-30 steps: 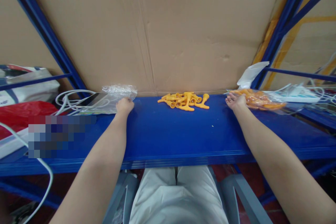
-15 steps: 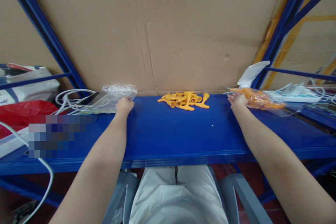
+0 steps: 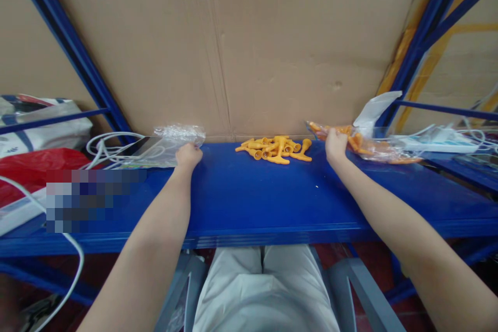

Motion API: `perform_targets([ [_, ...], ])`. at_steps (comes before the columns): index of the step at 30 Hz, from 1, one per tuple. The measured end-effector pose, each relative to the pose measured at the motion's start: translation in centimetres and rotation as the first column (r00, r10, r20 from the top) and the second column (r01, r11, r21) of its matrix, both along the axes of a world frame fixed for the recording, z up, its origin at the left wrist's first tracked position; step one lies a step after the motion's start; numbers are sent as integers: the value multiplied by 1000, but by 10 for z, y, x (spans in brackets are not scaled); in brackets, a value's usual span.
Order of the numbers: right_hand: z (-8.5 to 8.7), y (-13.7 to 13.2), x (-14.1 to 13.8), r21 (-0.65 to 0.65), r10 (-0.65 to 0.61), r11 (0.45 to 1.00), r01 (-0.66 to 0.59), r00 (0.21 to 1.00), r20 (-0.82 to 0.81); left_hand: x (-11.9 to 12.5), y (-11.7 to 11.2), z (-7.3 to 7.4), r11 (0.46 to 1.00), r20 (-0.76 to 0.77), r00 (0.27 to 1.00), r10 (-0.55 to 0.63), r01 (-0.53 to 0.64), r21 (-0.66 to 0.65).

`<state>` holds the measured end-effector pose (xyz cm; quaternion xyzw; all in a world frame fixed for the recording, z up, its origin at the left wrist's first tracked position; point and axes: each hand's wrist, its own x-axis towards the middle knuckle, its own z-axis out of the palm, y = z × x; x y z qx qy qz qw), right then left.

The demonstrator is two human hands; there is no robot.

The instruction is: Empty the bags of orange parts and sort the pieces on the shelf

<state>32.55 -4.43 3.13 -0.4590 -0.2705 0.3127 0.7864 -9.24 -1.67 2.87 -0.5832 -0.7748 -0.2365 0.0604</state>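
Note:
My left hand [image 3: 189,155] is closed at the right edge of a clear plastic bag [image 3: 165,149] on the blue shelf; its fingertips are hidden. My right hand [image 3: 336,144] is wrapped round the near end of another clear bag [image 3: 360,142], which holds orange plastic pieces and stretches off to the right. Between my hands, against the cardboard, lies a loose pile of orange-yellow plastic pieces [image 3: 278,149], T-shaped with flared hollow ends.
A tall cardboard sheet [image 3: 295,52] backs the blue shelf [image 3: 264,202]. White cables [image 3: 103,146] and a red bag [image 3: 42,166] lie at the left. At the right are a white paper piece [image 3: 375,111], a white power strip [image 3: 439,143] and blue rack posts [image 3: 426,46].
My right hand has closed on the bag of orange pieces and moved left, drawing its near end towards the pile. My left hand has stayed at the clear bag.

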Motion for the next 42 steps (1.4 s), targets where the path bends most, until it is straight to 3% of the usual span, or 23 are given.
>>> perform_targets([
  [3,7,-13,-22,109,-6,994,-9,991,135,7,-2,6,998,-110,992,-60,62,9],
  [8,16,-36,-45,133,162,971,-200,954,252,32,-3,15,950,-246,925,-289,309,47],
  [14,17,-56,-69,61,426,896,-441,889,171,71,-6,11,710,-303,689,-658,702,57],
  [18,14,-60,-78,11,513,851,-525,835,202,99,-16,9,558,-371,515,-773,830,-11],
  [20,11,-60,-79,-6,530,839,-544,815,235,112,-24,9,530,-403,460,-791,845,-76],
  [24,8,-54,-73,-15,508,854,-521,826,244,129,-38,9,640,-434,525,-732,749,-172],
  [29,4,-45,-66,-27,478,869,-495,823,307,134,-46,14,768,-457,657,-599,634,-95],
  [35,-3,-34,-65,15,426,880,-474,805,413,126,-48,27,805,-465,710,-529,593,-11],
  [38,-3,-31,-69,2,444,887,-463,852,277,123,-48,29,822,-451,735,-507,569,3],
  [42,1,-35,-73,-117,591,807,-579,795,140,125,-48,30,863,-445,769,-459,506,-16],
])
